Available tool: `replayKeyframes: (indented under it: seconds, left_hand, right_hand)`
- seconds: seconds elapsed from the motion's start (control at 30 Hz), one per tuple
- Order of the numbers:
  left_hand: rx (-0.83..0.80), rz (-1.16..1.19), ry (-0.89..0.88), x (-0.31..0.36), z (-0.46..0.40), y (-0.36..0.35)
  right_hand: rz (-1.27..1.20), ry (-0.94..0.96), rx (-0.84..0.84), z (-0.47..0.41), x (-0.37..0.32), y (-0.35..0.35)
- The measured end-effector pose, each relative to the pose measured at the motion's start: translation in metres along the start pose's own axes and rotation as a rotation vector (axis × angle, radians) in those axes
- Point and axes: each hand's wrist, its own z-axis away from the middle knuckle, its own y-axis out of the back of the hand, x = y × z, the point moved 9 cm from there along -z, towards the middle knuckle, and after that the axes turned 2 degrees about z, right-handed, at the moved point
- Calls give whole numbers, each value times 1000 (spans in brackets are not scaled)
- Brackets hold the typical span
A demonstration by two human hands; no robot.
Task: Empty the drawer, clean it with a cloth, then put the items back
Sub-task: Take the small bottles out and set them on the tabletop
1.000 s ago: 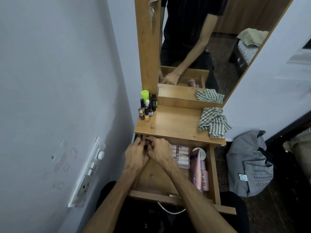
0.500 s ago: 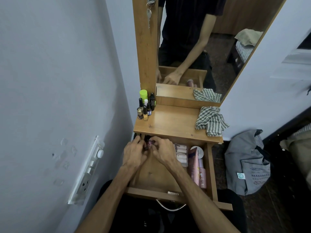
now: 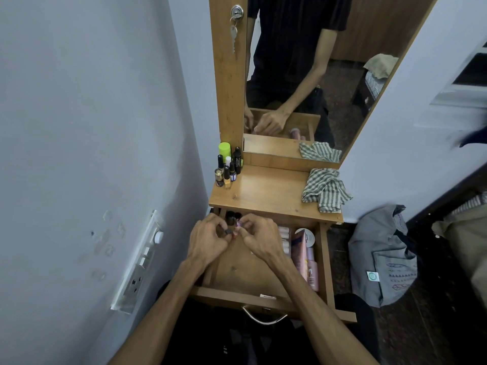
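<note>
Both hands, left hand point(image 3: 208, 242) and right hand point(image 3: 259, 239), pinch small bottles point(image 3: 233, 231) (labels unreadable) over the open wooden drawer point(image 3: 325, 262).

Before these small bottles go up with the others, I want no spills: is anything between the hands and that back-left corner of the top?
Nothing visible blocks it. Both hands pinch small bottles at the drawer's back left; the bottle cluster stands directly above, with bare wood in front. The checked cloth lies far right.
</note>
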Motion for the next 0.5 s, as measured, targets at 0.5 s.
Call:
replayKeyframes:
  seconds: [0.5]
  left_hand:
    - [169, 230, 3, 22, -46, 69]
  right_hand:
    - [-85, 96, 171, -47, -54, 44]
